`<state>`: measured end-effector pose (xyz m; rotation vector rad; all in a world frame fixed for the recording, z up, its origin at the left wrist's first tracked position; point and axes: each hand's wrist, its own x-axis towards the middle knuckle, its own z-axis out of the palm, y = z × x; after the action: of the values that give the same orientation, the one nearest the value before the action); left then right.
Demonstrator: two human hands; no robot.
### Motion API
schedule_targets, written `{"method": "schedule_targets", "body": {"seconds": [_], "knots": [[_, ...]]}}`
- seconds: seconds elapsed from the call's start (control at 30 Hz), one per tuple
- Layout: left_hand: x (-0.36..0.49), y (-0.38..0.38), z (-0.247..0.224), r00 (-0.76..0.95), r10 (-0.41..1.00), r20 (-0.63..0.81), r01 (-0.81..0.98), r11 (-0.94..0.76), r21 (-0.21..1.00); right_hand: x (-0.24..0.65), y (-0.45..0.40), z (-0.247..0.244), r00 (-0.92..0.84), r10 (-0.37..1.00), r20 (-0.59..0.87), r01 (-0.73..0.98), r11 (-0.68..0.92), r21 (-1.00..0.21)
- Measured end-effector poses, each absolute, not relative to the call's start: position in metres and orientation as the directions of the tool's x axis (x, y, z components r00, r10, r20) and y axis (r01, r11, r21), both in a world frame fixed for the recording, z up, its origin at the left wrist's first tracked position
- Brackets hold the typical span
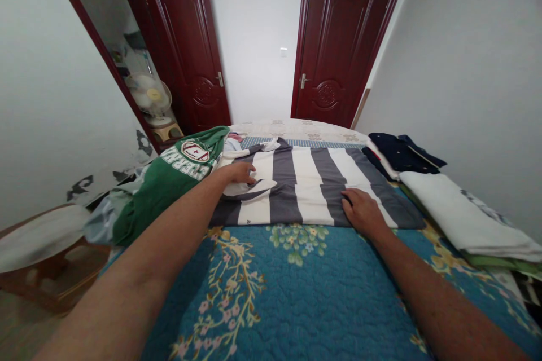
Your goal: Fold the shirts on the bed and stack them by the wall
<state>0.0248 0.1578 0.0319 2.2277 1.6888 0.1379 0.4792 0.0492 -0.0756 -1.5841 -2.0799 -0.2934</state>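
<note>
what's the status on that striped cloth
Left hand at rumpled end, right hand on flatter part. Striped cloth mostly spread out. Green garment close on left.

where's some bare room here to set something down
Most room: the quilt between the left forearm and right forearm, nearer than the striped cloth. A thinner bare band: the pale cover beyond that cloth. Crowded: the left, with the green shirt, and the right, with the white pile and navy pile.
</note>
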Motion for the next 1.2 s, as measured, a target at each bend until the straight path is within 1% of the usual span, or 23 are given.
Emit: {"method": "schedule_targets", "body": {"seconds": [0.1,0.2,0.27,0.4,0.5,0.6,0.7,0.8,0.9,1.03,1.1,1.2], "knots": [[0.032,0.151,0.029,0.35,0.92,-0.177,0.905,-0.284,0.317,0.479,0.049,-0.075,-0.197,0.833,0.516,0.944,0.304,-0.129],[0.031,0.143,0.031,0.368,0.92,-0.135,0.893,-0.309,0.328,0.479,0.049,-0.076,-0.197,0.829,0.524,0.945,0.303,-0.124],[0.025,0.142,0.036,0.319,0.947,-0.048,0.9,-0.287,0.327,0.479,0.05,-0.076,-0.198,0.828,0.524,0.946,0.301,-0.117],[0.013,0.151,0.048,0.125,0.974,0.189,0.931,-0.181,0.316,0.479,0.051,-0.077,-0.197,0.834,0.516,0.949,0.293,-0.112],[0.01,0.161,0.048,-0.039,0.935,0.353,0.942,-0.084,0.326,0.48,0.051,-0.078,-0.199,0.835,0.513,0.948,0.296,-0.114],[0.011,0.169,0.039,-0.123,0.891,0.437,0.922,-0.06,0.383,0.48,0.05,-0.077,-0.199,0.836,0.511,0.948,0.296,-0.115],[0.011,0.173,0.026,-0.105,0.884,0.455,0.907,-0.102,0.409,0.48,0.05,-0.076,-0.197,0.841,0.504,0.949,0.292,-0.117],[0.007,0.171,0.015,-0.054,0.867,0.496,0.909,-0.163,0.385,0.48,0.049,-0.075,-0.196,0.843,0.501,0.95,0.29,-0.118],[-0.002,0.16,0.009,0.015,0.844,0.536,0.933,-0.204,0.296,0.48,0.049,-0.075,-0.192,0.84,0.508,0.948,0.292,-0.125],[-0.007,0.141,0.011,0.047,0.893,0.448,0.982,-0.123,0.142,0.479,0.05,-0.077,-0.192,0.841,0.506,0.947,0.294,-0.129],[0.0,0.135,0.017,0.107,0.897,0.428,0.986,-0.151,0.071,0.479,0.05,-0.077,-0.19,0.842,0.505,0.948,0.292,-0.13],[0.025,0.134,0.026,0.146,0.904,0.402,0.982,-0.182,0.052,0.478,0.049,-0.077,-0.187,0.84,0.509,0.947,0.291,-0.133]]}}
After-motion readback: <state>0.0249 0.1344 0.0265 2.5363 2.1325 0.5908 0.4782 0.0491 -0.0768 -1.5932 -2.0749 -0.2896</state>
